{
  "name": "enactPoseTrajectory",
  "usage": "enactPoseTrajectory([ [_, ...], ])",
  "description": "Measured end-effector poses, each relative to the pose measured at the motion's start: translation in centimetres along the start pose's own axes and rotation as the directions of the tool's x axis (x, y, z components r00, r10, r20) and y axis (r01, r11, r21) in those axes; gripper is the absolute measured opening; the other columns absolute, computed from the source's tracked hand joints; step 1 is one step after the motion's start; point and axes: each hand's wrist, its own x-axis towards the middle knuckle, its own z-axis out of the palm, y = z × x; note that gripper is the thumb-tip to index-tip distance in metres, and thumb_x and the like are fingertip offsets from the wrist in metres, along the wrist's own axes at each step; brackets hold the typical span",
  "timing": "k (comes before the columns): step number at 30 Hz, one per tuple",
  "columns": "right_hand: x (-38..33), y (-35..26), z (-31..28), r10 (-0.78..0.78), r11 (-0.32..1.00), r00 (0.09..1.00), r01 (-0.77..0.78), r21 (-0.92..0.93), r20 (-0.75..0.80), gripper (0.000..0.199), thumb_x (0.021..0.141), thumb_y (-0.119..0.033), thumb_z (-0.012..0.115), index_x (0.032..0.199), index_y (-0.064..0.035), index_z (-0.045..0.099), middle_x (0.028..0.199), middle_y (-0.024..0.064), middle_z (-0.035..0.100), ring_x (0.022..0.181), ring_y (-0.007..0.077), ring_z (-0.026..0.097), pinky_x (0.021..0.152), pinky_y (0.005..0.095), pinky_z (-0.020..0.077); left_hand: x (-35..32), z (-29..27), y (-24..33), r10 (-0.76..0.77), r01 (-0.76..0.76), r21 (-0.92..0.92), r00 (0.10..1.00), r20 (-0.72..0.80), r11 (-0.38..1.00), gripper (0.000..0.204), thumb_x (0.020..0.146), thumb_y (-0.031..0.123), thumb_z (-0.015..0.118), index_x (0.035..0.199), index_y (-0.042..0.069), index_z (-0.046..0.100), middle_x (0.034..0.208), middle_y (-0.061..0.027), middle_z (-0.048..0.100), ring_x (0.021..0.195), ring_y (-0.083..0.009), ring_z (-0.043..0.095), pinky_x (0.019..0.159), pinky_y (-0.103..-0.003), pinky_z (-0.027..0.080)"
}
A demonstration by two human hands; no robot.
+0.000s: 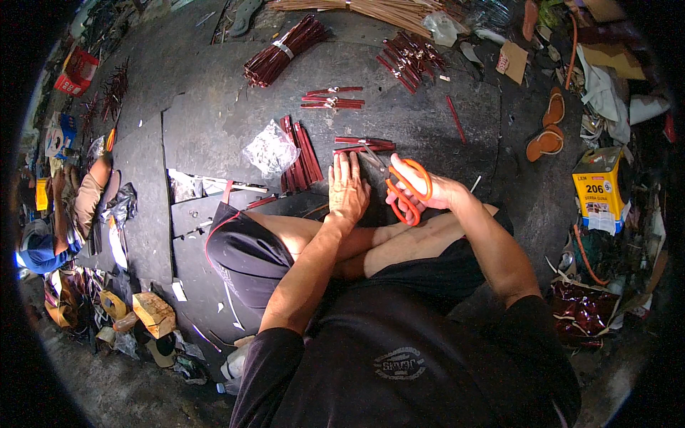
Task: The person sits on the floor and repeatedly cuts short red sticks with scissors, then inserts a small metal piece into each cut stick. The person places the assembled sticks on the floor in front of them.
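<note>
My left hand (347, 191) lies flat with its fingers stretched forward. Its fingertips touch the lower of two short dark red strips (382, 147) on the black floor sheet. In my right hand (444, 190) is a pair of scissors (409, 213) with orange handles, fingers wrapped around the loops. Their blades point up and left, and the tips reach the strips just right of the left fingertips. Close by on the left are a bundle of longer dark red strips (308, 153) and a crumpled clear plastic bag (272, 149).
Beyond my hands lie small strip bundles (332, 103), a thick tied bundle (285, 50) and a heap of tied strips (410, 60). Brown sandals (545, 145) and a yellow can (599, 189) stand to the right. Another person (53, 235) sits at the far left.
</note>
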Motion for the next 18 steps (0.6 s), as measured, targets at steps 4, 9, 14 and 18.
enactPoseTrajectory([
  [4, -0.48, -0.80, 0.46, 0.004, 1.000, 1.000, -0.004, 0.016, -0.006, 0.101, 0.076, -0.090, 0.032, 0.095, 0.0055, 0.060, 0.072, 0.0094, 0.056, 0.061, 0.0235, 0.062, 0.059, 0.0394, 0.0551, 0.07, 0.15, -0.01, 0.002, -0.001, 0.014, 1.000, -0.025, 1.000, 0.077, 0.087, 0.024, 0.057, 0.149, -0.004, 0.020, 0.151, -0.0279, 0.023, 0.144, -0.0416, 0.018, 0.117, -0.051, 0.019],
  [9, -0.37, -0.51, 0.30, 0.006, 1.000, 1.000, -0.006, 0.007, -0.007, 0.102, 0.075, -0.091, 0.033, 0.095, 0.0063, 0.059, 0.069, 0.0099, 0.055, 0.060, 0.0247, 0.062, 0.057, 0.0396, 0.0542, 0.07, 0.18, -0.04, 0.010, -0.010, 0.009, 0.999, -0.042, 1.000, 0.077, 0.087, 0.025, 0.057, 0.148, -0.004, 0.022, 0.150, -0.0274, 0.025, 0.143, -0.0414, 0.020, 0.116, -0.051, 0.020],
  [14, -0.63, -0.41, 0.32, -0.012, 1.000, 1.000, 0.012, 0.021, -0.020, 0.102, 0.076, -0.090, 0.033, 0.095, 0.0071, 0.058, 0.069, 0.0126, 0.056, 0.056, 0.0272, 0.062, 0.053, 0.0403, 0.0537, 0.12, -0.19, 0.05, -0.002, 0.002, 0.003, 1.000, -0.006, 1.000, 0.081, 0.085, 0.025, 0.059, 0.149, -0.003, 0.018, 0.152, -0.0281, 0.021, 0.144, -0.0421, 0.017, 0.117, -0.051, 0.020],
  [18, -0.68, -0.65, 0.44, -0.020, 0.999, 0.999, 0.021, 0.027, -0.028, 0.102, 0.076, -0.090, 0.032, 0.096, 0.0069, 0.057, 0.070, 0.0138, 0.057, 0.055, 0.0283, 0.062, 0.051, 0.0413, 0.0537, 0.24, -0.35, 0.07, -0.007, 0.007, -0.014, 1.000, -0.002, 1.000, 0.082, 0.085, 0.025, 0.060, 0.149, -0.003, 0.019, 0.152, -0.0280, 0.021, 0.144, -0.0422, 0.017, 0.117, -0.052, 0.020],
])
